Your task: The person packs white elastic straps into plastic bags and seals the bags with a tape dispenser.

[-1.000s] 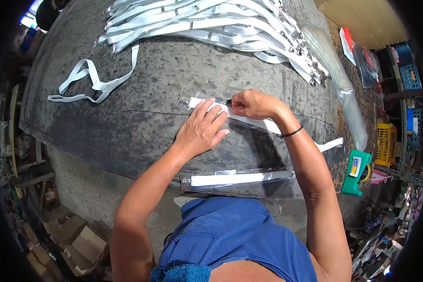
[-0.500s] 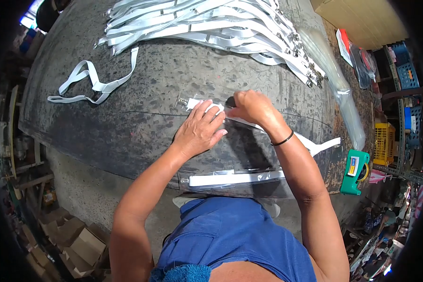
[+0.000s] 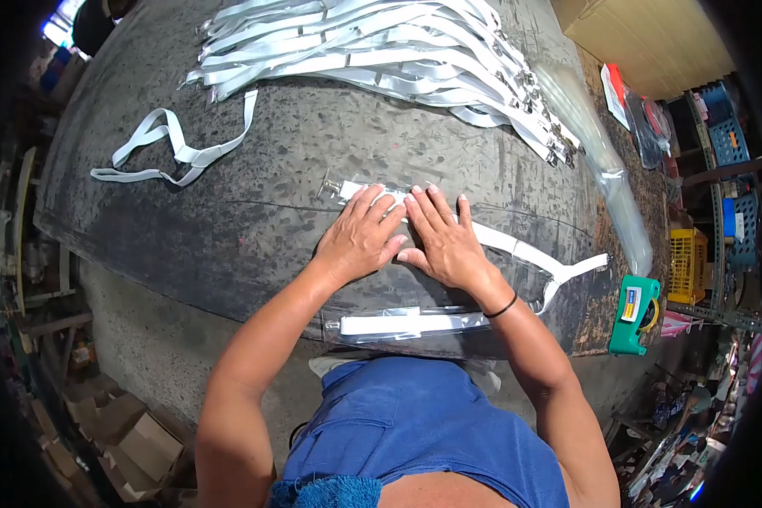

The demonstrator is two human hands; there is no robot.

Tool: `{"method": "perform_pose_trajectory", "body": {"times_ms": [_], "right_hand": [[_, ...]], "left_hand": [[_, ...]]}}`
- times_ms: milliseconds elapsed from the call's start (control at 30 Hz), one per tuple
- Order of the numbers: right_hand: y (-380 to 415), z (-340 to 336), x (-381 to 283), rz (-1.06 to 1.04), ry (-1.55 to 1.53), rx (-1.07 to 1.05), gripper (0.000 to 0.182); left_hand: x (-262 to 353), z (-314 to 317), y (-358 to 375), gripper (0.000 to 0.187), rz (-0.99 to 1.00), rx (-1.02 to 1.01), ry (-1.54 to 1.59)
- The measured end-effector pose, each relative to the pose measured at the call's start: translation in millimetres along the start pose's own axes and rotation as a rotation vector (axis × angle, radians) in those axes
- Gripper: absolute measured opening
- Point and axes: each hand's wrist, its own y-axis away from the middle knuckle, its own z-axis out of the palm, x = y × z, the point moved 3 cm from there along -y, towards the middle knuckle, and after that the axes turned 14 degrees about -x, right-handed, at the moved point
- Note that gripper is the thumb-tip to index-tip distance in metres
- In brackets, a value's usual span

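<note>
A white elastic strap (image 3: 516,247) with a metal clip (image 3: 332,187) at its left end lies across the dark table, forking at its right end; it looks like suspenders. Clear plastic shows around the clip end. Both my hands press flat on this strap, side by side: my left hand (image 3: 354,237) nearer the clip, my right hand (image 3: 450,252) just right of it. Fingers are stretched out on both, and the strap beneath them is partly hidden. Closer to my body lies another white strap (image 3: 381,326), folded in clear plastic.
A large pile of white clipped straps (image 3: 381,61) covers the table's far side. At left is a loose looped white strap (image 3: 199,158). Clear plastic sleeves (image 3: 625,207) and a green tape dispenser (image 3: 633,317) sit at right. A cardboard box (image 3: 648,42) stands at far right.
My right hand has gone from a closed grip above the strap to lying flat on it beside my left hand. My left hand stays in nearly the same place.
</note>
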Motion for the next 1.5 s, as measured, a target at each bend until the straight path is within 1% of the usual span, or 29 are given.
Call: {"method": "perform_pose_trajectory", "body": {"times_ms": [33,100,133,167,233,300,367,400,467,500,567,633,700,733,767,833,900,967,1000,1100,1167,1200,1233,1300,1333,1367,1433,1467,1500], "right_hand": [[-1,-7,3,0.001,0.004,0.007,0.085],[-2,-30,12,0.092,-0.117,-0.035,0.085],[-1,-44,16,0.101,-0.105,0.071,0.086],[-1,-54,15,0.099,-0.104,0.074,0.086],[4,-73,14,0.132,-0.114,0.385,0.087],[1,-64,3,0.131,-0.080,0.429,0.088],[-9,-26,-9,0.182,0.006,-0.075,0.086],[-7,-21,-6,0.189,0.002,-0.067,0.086],[-5,-16,-1,0.156,-0.112,-0.185,0.083],[1,-18,4,0.159,-0.119,-0.184,0.083],[21,-53,25,0.220,-0.091,0.125,0.080],[55,-72,54,0.203,-0.243,0.280,0.076],[99,-84,81,0.261,-0.188,0.279,0.070],[122,-88,94,0.294,-0.206,0.262,0.062],[145,-88,109,0.337,-0.195,0.222,0.058],[190,-82,139,0.402,-0.221,0.264,0.054],[230,-78,159,0.437,-0.128,0.342,0.042],[257,-61,183,0.500,-0.218,0.335,0.039],[266,-50,189,0.512,-0.184,0.297,0.039],[273,-21,196,0.486,-0.191,0.239,0.040],[261,-10,183,0.480,-0.184,0.153,0.041],[257,-6,178,0.467,-0.202,0.139,0.045],[252,-5,174,0.460,-0.209,0.146,0.045],[243,0,167,0.508,-0.183,0.015,0.048],[239,1,167,0.476,-0.216,0.082,0.046],[239,-2,170,0.466,-0.219,0.090,0.046],[236,-10,174,0.486,-0.217,-0.070,0.036],[236,-11,171,0.434,-0.172,0.017,0.031],[235,-15,172,0.427,-0.166,0.028,0.031]], "left_hand": [[0,-1,-2,0.044,0.004,0.004,-0.006],[2,-2,-1,0.043,-0.002,-0.003,-0.028],[2,-2,0,0.043,-0.002,-0.004,-0.031],[3,-3,-1,0.042,-0.002,-0.002,-0.034],[4,-3,-1,0.041,-0.002,0.002,-0.040],[4,-3,-2,0.040,0.000,0.023,-0.031],[2,1,-1,0.040,0.000,0.018,-0.043],[1,2,0,0.039,-0.002,0.009,-0.051],[1,1,-2,0.040,0.005,0.015,-0.059],[2,1,0,0.041,0.004,0.010,-0.054],[2,3,1,0.044,-0.001,-0.007,-0.069],[3,2,0,0.046,-0.010,-0.017,-0.081],[9,-5,-2,0.054,-0.011,0.028,-0.049],[7,-3,-3,0.060,-0.003,-0.020,-0.032],[8,-3,-4,0.059,0.004,-0.023,-0.057],[2,6,-4,0.055,-0.014,-0.070,-0.092],[7,3,-8,0.056,-0.005,-0.065,-0.110],[8,3,-7,0.054,0.030,-0.068,-0.109],[9,3,-6,0.055,0.020,-0.073,-0.136],[12,3,-6,0.056,-0.007,-0.087,-0.201],[11,3,-5,0.055,-0.004,-0.105,-0.214],[11,3,-5,0.055,-0.009,-0.108,-0.226],[10,3,-5,0.055,-0.001,-0.117,-0.233],[10,3,-6,0.055,0.007,-0.129,-0.252],[12,3,-6,0.054,0.012,-0.129,-0.276],[12,3,-6,0.054,0.014,-0.127,-0.299],[13,2,-3,0.055,0.004,-0.135,-0.341],[15,1,-3,0.057,0.000,-0.122,-0.375],[16,1,-4,0.059,0.000,-0.107,-0.407]]}}
